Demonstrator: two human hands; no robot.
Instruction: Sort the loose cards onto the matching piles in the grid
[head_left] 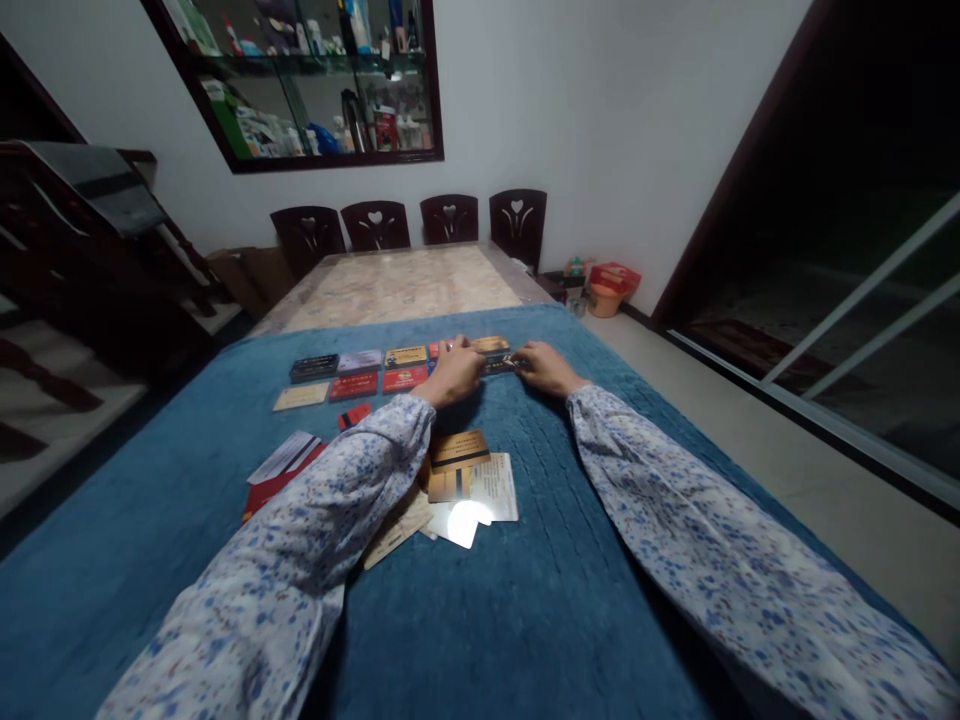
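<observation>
Near the far right end of two rows of cards, a black card lies between my two hands. My right hand is closed, its fingertips pinching the card's right end. On the other side, the bent fingers and thumb of my left hand are at its left end and cover part of the neighbouring cards. A gold card sits just behind the black one. Left of my hands are a yellow card, a red card, another red card and a black stack.
Loose gold cards and white cards overlap nearer me, partly under my left sleeve. A white-and-grey card lies on red ones at left. A blue cloth covers the near table; several chairs stand beyond.
</observation>
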